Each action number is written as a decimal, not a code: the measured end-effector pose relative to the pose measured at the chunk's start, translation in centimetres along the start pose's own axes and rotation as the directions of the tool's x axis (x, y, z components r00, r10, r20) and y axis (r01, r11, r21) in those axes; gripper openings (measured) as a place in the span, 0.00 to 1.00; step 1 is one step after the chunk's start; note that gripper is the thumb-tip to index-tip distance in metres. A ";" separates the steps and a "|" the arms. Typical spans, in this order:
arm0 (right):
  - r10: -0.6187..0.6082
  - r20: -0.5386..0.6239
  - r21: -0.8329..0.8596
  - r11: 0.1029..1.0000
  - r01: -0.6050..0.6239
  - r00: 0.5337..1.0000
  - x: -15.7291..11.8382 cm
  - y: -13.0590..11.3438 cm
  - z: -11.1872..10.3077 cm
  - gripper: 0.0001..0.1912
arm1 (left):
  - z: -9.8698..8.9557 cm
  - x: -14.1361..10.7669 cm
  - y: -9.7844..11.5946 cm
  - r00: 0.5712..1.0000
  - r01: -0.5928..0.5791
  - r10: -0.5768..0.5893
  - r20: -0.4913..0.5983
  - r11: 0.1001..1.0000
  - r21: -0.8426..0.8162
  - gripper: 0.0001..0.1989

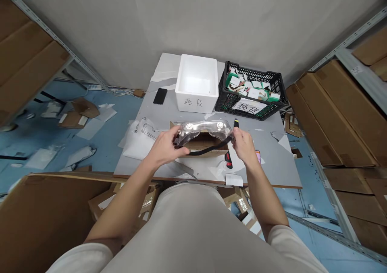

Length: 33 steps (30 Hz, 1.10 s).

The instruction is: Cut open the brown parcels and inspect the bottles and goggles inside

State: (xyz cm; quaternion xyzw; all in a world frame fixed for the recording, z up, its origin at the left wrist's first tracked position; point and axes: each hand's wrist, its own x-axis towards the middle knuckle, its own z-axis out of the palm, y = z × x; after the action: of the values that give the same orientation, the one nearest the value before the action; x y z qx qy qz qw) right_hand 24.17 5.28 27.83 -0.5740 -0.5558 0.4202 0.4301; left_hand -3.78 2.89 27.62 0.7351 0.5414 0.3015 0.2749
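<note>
Clear safety goggles [208, 127] with a black strap [208, 149] are held up between my two hands. My left hand [165, 145] is closed on the left end of the goggles, thumb below and fingers above. At the right end, my right hand [242, 144] grips them near the strap's joint. Beneath the goggles an open cardboard box [199, 143] lies on the table, partly hidden by them. A white plastic bag [137, 142] with printed line drawings is left of the box, and a black and red cutter [229, 159] is on its right.
On the grey table [273, 156] stand a white foam box [193, 103] and a black crate [254, 114] full of small cartons. A black phone [160, 96] lies at the left, a marker [236, 123] behind my right hand. A large carton [54, 208] is at the lower left.
</note>
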 end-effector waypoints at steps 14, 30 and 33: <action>-0.186 0.107 0.040 0.982 0.183 0.977 1.3 1.0 -0.4 0.29 | 0.7 1.4 -1.5 0.939 0.327 -0.345 0.001 0.888 -0.324 0.24; -0.186 0.254 0.626 0.780 -0.015 0.949 -0.3 4.0 3.9 0.41 | 5.2 1.6 0.3 0.863 0.497 -0.304 0.404 0.360 -0.790 0.26; -0.261 0.372 0.547 0.837 0.017 0.891 -0.5 4.3 4.5 0.48 | 7.0 1.7 0.7 0.817 0.570 -0.243 0.523 0.206 -0.795 0.24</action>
State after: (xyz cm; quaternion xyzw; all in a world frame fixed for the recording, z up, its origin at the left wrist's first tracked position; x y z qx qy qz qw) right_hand 20.97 4.86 22.46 -0.2823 -0.5405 0.6402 0.4672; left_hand 2.22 3.76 23.70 0.3031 0.3974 0.3605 0.7876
